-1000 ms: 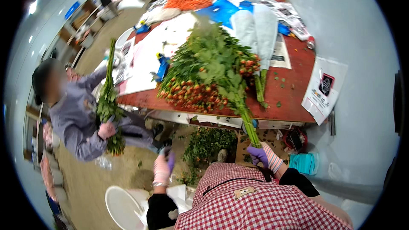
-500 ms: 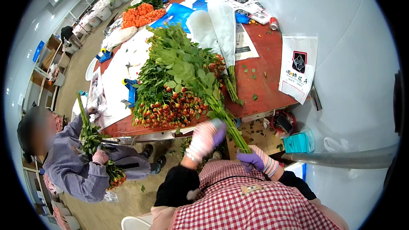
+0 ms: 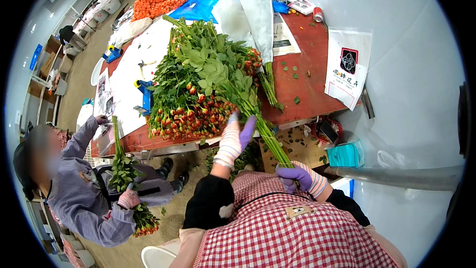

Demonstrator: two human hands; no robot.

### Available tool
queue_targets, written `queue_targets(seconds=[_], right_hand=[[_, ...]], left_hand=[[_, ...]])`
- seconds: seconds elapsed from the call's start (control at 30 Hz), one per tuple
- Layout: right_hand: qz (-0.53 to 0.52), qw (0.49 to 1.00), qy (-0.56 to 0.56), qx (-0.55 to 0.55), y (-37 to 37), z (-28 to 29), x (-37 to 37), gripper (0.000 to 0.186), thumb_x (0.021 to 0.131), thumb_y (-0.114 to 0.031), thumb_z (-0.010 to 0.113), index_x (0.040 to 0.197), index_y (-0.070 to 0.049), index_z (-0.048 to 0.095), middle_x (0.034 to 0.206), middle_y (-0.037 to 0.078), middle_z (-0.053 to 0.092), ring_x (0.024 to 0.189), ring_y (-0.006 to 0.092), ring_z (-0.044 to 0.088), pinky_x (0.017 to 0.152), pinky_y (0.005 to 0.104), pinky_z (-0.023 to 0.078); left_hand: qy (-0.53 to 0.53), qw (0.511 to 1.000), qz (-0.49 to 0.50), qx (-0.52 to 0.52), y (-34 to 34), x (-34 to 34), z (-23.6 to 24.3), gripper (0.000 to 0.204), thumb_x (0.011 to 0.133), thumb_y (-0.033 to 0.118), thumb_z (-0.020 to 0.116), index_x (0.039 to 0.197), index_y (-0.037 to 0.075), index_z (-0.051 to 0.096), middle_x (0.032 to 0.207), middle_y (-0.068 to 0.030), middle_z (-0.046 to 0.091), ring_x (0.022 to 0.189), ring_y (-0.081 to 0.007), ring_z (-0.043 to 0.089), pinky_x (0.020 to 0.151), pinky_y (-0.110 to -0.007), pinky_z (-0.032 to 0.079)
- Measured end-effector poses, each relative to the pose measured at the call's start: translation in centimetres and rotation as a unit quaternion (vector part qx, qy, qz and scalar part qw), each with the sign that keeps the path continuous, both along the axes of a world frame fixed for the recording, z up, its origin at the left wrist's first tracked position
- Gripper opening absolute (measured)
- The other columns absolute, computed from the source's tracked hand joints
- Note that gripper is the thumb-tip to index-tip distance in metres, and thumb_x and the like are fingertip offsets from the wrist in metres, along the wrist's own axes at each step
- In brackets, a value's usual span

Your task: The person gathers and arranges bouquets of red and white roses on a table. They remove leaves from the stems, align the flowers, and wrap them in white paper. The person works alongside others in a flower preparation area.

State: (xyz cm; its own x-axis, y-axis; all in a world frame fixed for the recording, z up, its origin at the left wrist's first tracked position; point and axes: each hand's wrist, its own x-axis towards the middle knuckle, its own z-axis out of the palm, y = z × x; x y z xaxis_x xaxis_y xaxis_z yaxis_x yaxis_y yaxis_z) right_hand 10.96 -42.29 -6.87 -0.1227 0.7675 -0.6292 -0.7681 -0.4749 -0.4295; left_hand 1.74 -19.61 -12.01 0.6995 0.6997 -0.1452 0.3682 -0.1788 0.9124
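My right hand (image 3: 300, 177), in a striped glove with purple, is closed round the lower ends of a bunch of long green stems (image 3: 270, 144). The bunch leans away from me over the table edge, and its leafy part (image 3: 210, 67) overlaps a heap of orange-red spray roses (image 3: 191, 116). My left hand (image 3: 234, 141), gloved alike, is raised just left of the stems with thumb and fingers apart and nothing in it. Its fingertips are near the lowest blooms; whether they touch is unclear.
The red table (image 3: 310, 82) carries white wrapped bundles (image 3: 258, 17), orange flowers (image 3: 157, 4), blue tape dispensers (image 3: 144, 98) and a red can (image 3: 318, 14). A co-worker (image 3: 89, 188) at left holds another rose bunch. A metal pipe (image 3: 401, 177) runs at right.
My left hand has moved up and slightly left, off the stems, and its fingers have spread. My right hand keeps its grip. The co-worker's bunch has shifted right and down.
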Motion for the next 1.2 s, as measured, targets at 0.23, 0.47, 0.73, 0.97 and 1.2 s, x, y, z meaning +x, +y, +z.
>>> queue_targets(seconds=[0.23, 0.47, 0.73, 0.97, 1.2], right_hand=[[-0.081, 0.979, 0.176, 0.06, -1.2, -1.3, 0.1, 0.015, 0.093, -0.017, 0.047, 0.084, -0.007, 0.052, 0.051, -0.006, 0.03, 0.04, 0.0063, 0.027, 0.042, 0.0253, 0.024], [-0.09, 0.914, 0.351, 0.182, -1.3, -2.4, -0.7, 0.016, 0.096, -0.018, 0.042, 0.091, -0.004, 0.049, 0.053, -0.007, 0.036, 0.036, 0.0032, 0.03, 0.036, 0.0205, 0.028], [-0.036, 0.902, 0.405, 0.143, 0.2, -1.9, -0.7, 0.015, 0.097, -0.018, 0.037, 0.085, -0.01, 0.042, 0.046, -0.006, 0.033, 0.035, 0.0067, 0.033, 0.035, 0.0221, 0.03], [-0.019, 0.799, 0.508, 0.319, 1.5, -1.5, -1.6, 0.025, 0.099, -0.023, 0.033, 0.109, 0.0, 0.036, 0.039, -0.01, 0.025, 0.029, 0.0005, 0.025, 0.03, 0.0185, 0.021], [-0.137, 0.986, -0.07, -0.064, 0.4, 0.3, 0.0, 0.049, 0.092, -0.029, 0.054, 0.13, -0.005, 0.036, 0.063, 0.004, 0.05, 0.046, 0.0128, 0.05, 0.039, 0.0268, 0.041]], left_hand=[[-0.155, 0.931, -0.296, 0.147, -5.7, -2.0, 4.5, 0.012, 0.088, 0.009, 0.055, 0.095, 0.005, 0.063, 0.069, -0.0067, 0.061, 0.062, -0.0162, 0.057, 0.058, -0.032, 0.045], [-0.047, 0.98, -0.033, 0.193, -2.7, -3.8, 5.7, 0.037, 0.086, 0.011, 0.058, 0.121, 0.002, 0.051, 0.113, -0.0124, 0.058, 0.079, -0.0211, 0.06, 0.07, -0.032, 0.048], [-0.193, 0.864, 0.174, -0.431, -0.3, 3.5, 0.7, 0.046, 0.094, 0.046, 0.042, 0.106, 0.006, 0.061, 0.083, -0.0031, 0.059, 0.072, -0.0109, 0.052, 0.064, -0.026, 0.044], [-0.144, 0.96, -0.215, 0.107, -2.8, -3.5, 3.2, 0.019, 0.087, 0.015, 0.055, 0.1, 0.001, 0.054, 0.081, -0.0203, 0.058, 0.072, -0.0385, 0.054, 0.064, -0.04, 0.046], [0.307, 0.941, -0.092, 0.111, -1.8, -17.2, -0.6, 0.041, 0.09, 0.037, 0.051, 0.115, 0.005, 0.052, 0.099, -0.0224, 0.057, 0.087, -0.0378, 0.059, 0.074, -0.045, 0.047]])
